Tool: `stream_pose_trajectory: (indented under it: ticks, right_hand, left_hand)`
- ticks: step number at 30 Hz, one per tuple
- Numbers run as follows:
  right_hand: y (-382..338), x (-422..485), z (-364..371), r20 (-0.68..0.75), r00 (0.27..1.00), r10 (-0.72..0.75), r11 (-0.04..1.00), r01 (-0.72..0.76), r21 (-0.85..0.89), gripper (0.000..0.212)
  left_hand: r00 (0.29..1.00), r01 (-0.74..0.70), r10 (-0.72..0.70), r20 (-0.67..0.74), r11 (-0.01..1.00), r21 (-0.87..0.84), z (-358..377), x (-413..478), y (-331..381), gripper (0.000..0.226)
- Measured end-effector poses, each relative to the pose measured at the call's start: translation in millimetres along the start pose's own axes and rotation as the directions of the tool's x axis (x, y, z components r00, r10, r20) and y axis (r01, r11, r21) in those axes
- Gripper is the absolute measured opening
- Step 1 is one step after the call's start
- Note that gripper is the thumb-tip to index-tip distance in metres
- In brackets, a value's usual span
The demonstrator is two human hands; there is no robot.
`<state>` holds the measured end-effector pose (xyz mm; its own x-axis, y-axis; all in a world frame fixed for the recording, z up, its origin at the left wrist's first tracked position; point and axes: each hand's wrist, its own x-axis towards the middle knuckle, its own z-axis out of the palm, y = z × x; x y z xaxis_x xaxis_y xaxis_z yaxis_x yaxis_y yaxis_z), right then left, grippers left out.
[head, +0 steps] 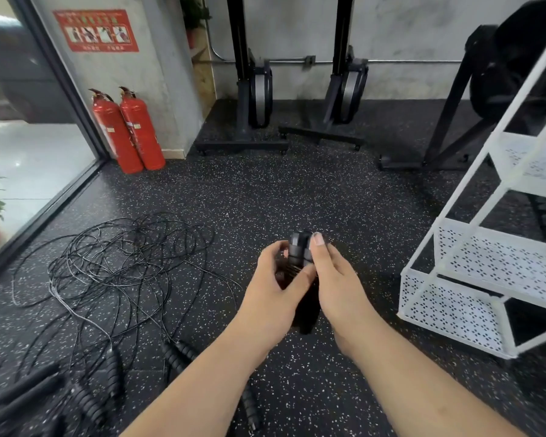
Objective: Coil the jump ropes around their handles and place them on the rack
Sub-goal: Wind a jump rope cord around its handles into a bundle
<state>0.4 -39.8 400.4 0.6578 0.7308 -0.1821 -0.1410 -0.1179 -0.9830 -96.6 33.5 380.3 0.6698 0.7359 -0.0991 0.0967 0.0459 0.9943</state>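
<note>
I am gripping the coiled rope (298, 252) at centre. My left hand (276, 280) and right hand (336, 279) are both clamping it, probably so the wraps cannot spring loose. Rack (448, 310) is waiting at 3 o'clock, loose ropes (117, 263) at 9.

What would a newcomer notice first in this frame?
Both hands meet at centre, the left hand and right hand gripping a coiled jump rope. A tangle of black ropes sprawls on the floor to the left; a white rack stands at right.
</note>
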Motion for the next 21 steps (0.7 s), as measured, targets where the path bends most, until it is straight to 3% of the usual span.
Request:
stream_pose_trajectory:
  ticks: [2, 4, 8, 12, 17, 21]
  right_hand:
    - [-3.1, -4.8, 0.7, -0.058, 0.998, 0.006, 0.992, 0.001, 0.129, 0.047]
    - [-9.1, -11.4, 0.1, -0.146, 0.989, 0.024, 0.976, 0.009, 0.217, 0.051]
    - [-16.9, -35.2, 0.5, -0.210, 0.975, -0.078, 0.990, 0.100, 0.094, 0.053]
    - [-32.2, -59.8, -9.3, -0.179, 0.972, 0.154, 0.942, -0.090, 0.324, 0.061]
    - [-48.9, -78.3, -39.2, -0.173, 0.968, 0.179, 0.927, -0.107, 0.360, 0.059]
    - [-61.7, -97.6, -60.3, -0.268, 0.960, 0.075, 0.967, -0.005, 0.254, 0.054]
  left_hand:
    - [0.999, 0.023, -0.026, -0.042, 0.996, -0.084, 8.0, -8.4, 5.0, 0.054]
    - [0.992, 0.083, -0.094, -0.082, 0.988, -0.128, 17.6, -18.8, 12.9, 0.050]
    - [0.979, 0.064, -0.050, -0.199, 0.996, 0.063, 38.6, -38.8, 21.3, 0.044]
    - [0.957, -0.037, 0.074, -0.281, 0.990, 0.136, 53.3, -57.8, 29.3, 0.034]
    - [0.972, -0.063, 0.070, -0.223, 0.997, 0.036, 76.9, -72.9, 44.3, 0.023]
    - [0.994, -0.008, 0.007, -0.112, 1.000, -0.013, 101.1, -84.3, 61.7, 0.040]
